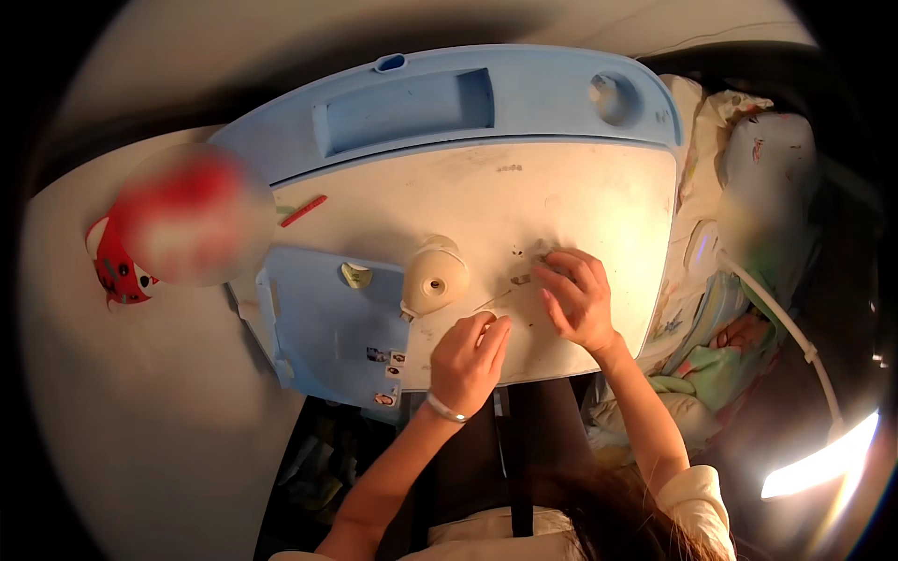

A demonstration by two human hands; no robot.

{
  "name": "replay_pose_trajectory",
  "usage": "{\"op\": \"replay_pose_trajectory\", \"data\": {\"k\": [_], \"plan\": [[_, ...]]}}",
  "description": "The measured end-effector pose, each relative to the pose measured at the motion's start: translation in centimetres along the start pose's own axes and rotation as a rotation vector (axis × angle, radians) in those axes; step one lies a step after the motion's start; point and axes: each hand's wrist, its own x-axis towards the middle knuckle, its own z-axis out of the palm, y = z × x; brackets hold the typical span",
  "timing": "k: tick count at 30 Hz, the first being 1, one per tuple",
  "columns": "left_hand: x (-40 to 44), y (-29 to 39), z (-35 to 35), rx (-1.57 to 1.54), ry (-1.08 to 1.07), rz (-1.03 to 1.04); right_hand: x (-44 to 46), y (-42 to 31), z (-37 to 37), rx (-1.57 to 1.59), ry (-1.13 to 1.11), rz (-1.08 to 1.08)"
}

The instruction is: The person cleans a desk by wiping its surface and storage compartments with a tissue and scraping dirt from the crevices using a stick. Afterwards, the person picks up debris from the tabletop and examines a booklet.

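My left hand (pixel 470 360) is low over the front of the white tabletop (pixel 421 187), its fingers pressed together; what they hold, if anything, is too small to make out. A thin, thread-like line lies just beyond its fingertips. To its right my right hand (pixel 577 299) has its fingers apart and curved, the fingertips near a small greyish thing (pixel 541 249) on the tabletop. Small dark bits (pixel 520 280) lie left of that hand. A rounded beige object (pixel 436 278) with a hole in its top stands beyond my left hand.
A blue tray (pixel 327 318) with stickers is at the left, with a red stick (pixel 304 210) beyond it. The table's blue back rim (pixel 552 93) has recesses. A lit lamp (pixel 823 458) and cloths (pixel 702 374) are at the right.
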Motion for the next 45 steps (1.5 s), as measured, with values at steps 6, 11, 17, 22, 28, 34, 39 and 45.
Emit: {"op": "replay_pose_trajectory", "data": {"k": [6,11,17,22,28,34,39,45], "plan": [[-0.5,-2.0,4.3,0.254,-0.045,-0.115,-0.6,-0.2,0.5,0.035,0.067,0.055],[-1.0,-3.4,4.8,0.398,-0.078,0.019,0.9,-1.5,-0.9,-0.05,0.156,0.024],[-0.8,-2.9,3.7,0.53,-0.095,0.17,0.9,-2.7,-1.1,-0.139,0.036,-0.146],[0.2,-3.0,2.6,0.458,-0.252,0.123,0.4,-4.7,-1.0,-0.106,-0.107,-0.107],[-1.7,-4.4,1.7,0.403,-0.162,0.095,0.1,-4.8,0.2,-0.105,-0.245,-0.028],[-2.2,-3.8,1.5,0.396,-0.088,0.003,-0.5,-4.0,0.8,-0.116,-0.297,-0.12],[-1.8,-3.9,1.9,0.408,-0.11,-0.081,1.2,-4.5,2.6,-0.298,-0.429,-0.474],[-3.4,-5.2,1.8,0.537,-0.102,0.012,2.2,-4.7,5.2,-0.567,-0.363,-0.808]]}}
